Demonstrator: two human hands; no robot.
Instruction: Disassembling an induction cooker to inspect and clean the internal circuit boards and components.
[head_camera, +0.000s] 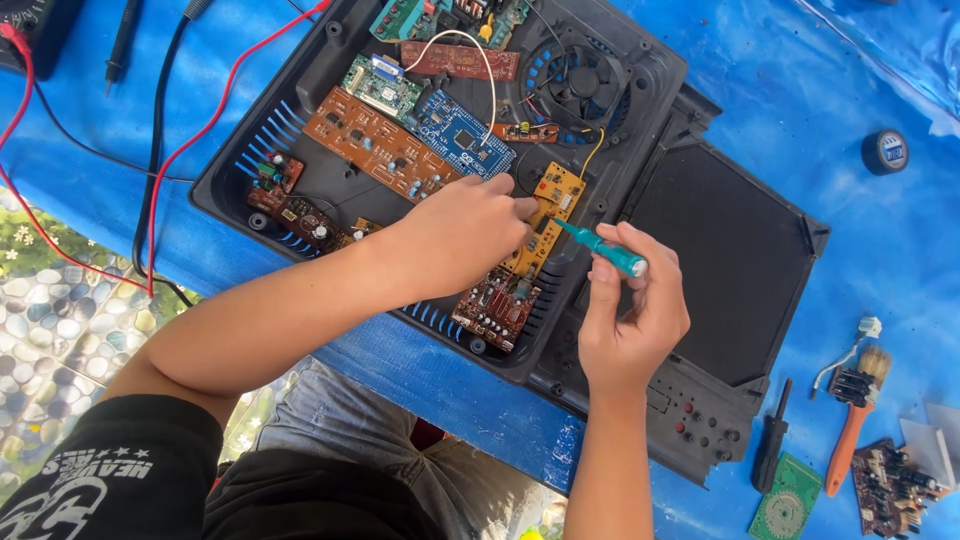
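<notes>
A left hand pins a yellow circuit board inside an open black casing while the right hand grips a teal screwdriver just beside it, whose tip could slip and gouge the board.

Right hand holds teal screwdriver; left hand steadies yellow board

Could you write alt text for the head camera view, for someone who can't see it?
A person's right hand holds a teal screwdriver to a yellow circuit board while the left hand steadies it, inside an open black plastic casing holding several boards and a fan. It lies on a blue sheet.
</notes>
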